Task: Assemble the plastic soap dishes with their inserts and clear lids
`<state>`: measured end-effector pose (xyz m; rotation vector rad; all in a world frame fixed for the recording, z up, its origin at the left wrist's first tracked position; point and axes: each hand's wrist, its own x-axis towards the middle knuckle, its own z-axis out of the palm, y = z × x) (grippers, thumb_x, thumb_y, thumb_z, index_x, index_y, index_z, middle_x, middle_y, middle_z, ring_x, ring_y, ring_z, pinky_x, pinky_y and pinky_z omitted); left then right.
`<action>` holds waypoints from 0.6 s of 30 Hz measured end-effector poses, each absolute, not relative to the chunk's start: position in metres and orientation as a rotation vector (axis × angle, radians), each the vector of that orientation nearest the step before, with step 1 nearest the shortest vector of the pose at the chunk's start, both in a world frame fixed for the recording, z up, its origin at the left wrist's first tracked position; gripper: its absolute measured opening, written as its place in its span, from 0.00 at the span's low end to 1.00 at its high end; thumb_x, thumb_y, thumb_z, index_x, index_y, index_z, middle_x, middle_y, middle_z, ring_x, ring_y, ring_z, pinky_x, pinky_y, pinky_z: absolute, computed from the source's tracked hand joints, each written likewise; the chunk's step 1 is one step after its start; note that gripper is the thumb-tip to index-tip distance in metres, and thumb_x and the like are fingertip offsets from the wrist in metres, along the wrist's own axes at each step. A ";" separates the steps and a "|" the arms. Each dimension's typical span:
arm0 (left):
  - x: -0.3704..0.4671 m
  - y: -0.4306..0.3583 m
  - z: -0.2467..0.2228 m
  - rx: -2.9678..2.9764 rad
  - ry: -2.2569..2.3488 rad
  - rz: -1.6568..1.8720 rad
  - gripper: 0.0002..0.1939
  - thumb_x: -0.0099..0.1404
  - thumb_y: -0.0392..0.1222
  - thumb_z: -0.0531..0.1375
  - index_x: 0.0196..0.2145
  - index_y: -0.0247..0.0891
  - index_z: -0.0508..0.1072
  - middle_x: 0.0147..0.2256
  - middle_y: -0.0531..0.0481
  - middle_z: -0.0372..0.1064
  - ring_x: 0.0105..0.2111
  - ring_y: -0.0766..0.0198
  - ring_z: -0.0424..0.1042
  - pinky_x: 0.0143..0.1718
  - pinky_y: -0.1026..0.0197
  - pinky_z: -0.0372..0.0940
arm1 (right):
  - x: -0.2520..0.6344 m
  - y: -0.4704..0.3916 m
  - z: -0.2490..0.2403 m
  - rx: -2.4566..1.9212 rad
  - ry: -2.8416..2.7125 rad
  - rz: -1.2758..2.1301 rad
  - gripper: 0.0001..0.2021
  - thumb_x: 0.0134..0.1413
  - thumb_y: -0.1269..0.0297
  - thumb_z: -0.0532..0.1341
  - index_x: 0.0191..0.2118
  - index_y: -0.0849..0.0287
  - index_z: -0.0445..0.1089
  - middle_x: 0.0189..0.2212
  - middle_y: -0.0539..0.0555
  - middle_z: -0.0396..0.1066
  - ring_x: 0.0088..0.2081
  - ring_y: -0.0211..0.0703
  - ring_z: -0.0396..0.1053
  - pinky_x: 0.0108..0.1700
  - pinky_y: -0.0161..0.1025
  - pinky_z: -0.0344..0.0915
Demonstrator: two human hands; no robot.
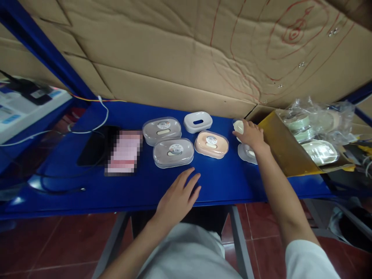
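Note:
My right hand (252, 135) reaches to the right of the boxes, thumb and curled fingers around a pale cream oval plastic box (238, 126), which it largely covers. Partly under my wrist lies a greyish oval box (247, 154) with a clear cover. My left hand (178, 195) is open near the table's front edge, fingers apart and holding nothing. Beyond it sit two grey oval plastic boxes (173, 153) with clear covers and round labels. A peach box (211, 145) of the same kind and a white oval piece (198, 122) with a slot are beside them.
An open cardboard carton (276, 143) at the right holds several boxes in clear plastic (319, 152). A pixelated pink phone-like rectangle (123, 152), a black flat object (91, 149) and cables lie left on the blue table (221, 182). A cardboard sheet (162, 58) stands behind.

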<state>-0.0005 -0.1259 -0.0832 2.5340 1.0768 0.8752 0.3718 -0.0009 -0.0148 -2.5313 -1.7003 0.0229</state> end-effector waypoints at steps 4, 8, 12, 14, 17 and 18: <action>-0.001 -0.125 -0.085 2.510 1.057 0.908 0.15 0.79 0.42 0.58 0.60 0.40 0.73 0.63 0.38 0.71 0.61 0.47 0.76 0.59 0.45 0.77 | 0.404 0.027 -0.016 -2.615 -1.634 0.178 0.52 0.48 0.37 0.74 0.72 0.60 0.60 0.67 0.75 0.64 0.64 0.75 0.68 0.63 0.68 0.64; -0.001 -0.125 -0.085 2.482 1.020 0.911 0.15 0.79 0.42 0.58 0.59 0.40 0.74 0.62 0.38 0.72 0.62 0.46 0.75 0.60 0.43 0.76 | 0.410 0.028 -0.014 -2.507 -1.704 0.256 0.48 0.48 0.42 0.76 0.69 0.61 0.64 0.64 0.71 0.69 0.61 0.69 0.71 0.63 0.60 0.67; -0.001 -0.124 -0.085 2.506 1.018 0.909 0.14 0.79 0.42 0.58 0.59 0.40 0.74 0.63 0.38 0.71 0.61 0.47 0.76 0.60 0.44 0.76 | 0.402 0.022 -0.013 -2.320 -1.825 0.354 0.36 0.57 0.43 0.72 0.66 0.52 0.68 0.63 0.61 0.73 0.60 0.57 0.73 0.62 0.52 0.70; -0.001 -0.124 -0.085 2.523 1.016 0.900 0.14 0.79 0.42 0.58 0.58 0.40 0.73 0.62 0.38 0.71 0.61 0.47 0.75 0.61 0.44 0.76 | 0.398 0.020 -0.014 -2.279 -1.837 0.375 0.32 0.61 0.43 0.69 0.65 0.51 0.69 0.62 0.59 0.75 0.56 0.54 0.75 0.60 0.50 0.72; 0.000 -0.125 -0.086 2.536 1.024 0.895 0.13 0.79 0.41 0.58 0.58 0.39 0.74 0.62 0.38 0.72 0.61 0.47 0.76 0.60 0.44 0.76 | 0.397 0.017 -0.013 -2.291 -1.792 0.307 0.28 0.66 0.45 0.64 0.65 0.53 0.70 0.61 0.60 0.76 0.55 0.55 0.77 0.58 0.52 0.73; 0.000 -0.125 -0.086 2.539 1.028 0.894 0.13 0.79 0.41 0.58 0.58 0.39 0.74 0.62 0.38 0.72 0.61 0.47 0.76 0.60 0.43 0.76 | 0.398 0.015 -0.013 -2.312 -1.766 0.258 0.28 0.67 0.46 0.62 0.65 0.55 0.70 0.60 0.62 0.76 0.56 0.58 0.76 0.59 0.54 0.72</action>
